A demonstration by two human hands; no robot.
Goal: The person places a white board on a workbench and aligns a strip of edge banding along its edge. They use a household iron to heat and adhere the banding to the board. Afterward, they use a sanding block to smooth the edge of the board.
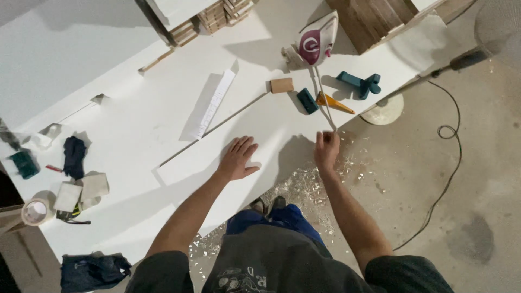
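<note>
My left hand [237, 157] lies flat, fingers spread, on a long white panel [217, 157] that rests on the white worktable [119, 119]. At the panel's right corner my right hand [326, 149] is closed, pinching the end of a thin white edge strip [324, 103] that runs up toward a white and magenta clothes iron [316, 40]. A small wooden block [281, 85], a teal block [307, 101] and an orange wedge-shaped tool [335, 103] lie just beyond my right hand.
A teal T-shaped tool [360, 84] sits by the table's right edge. A tape roll [36, 210], sanding blocks [81, 190] and dark cloths [74, 156] lie at the left. A black cable [450, 157] loops over the concrete floor, with shavings [304, 184] near my feet.
</note>
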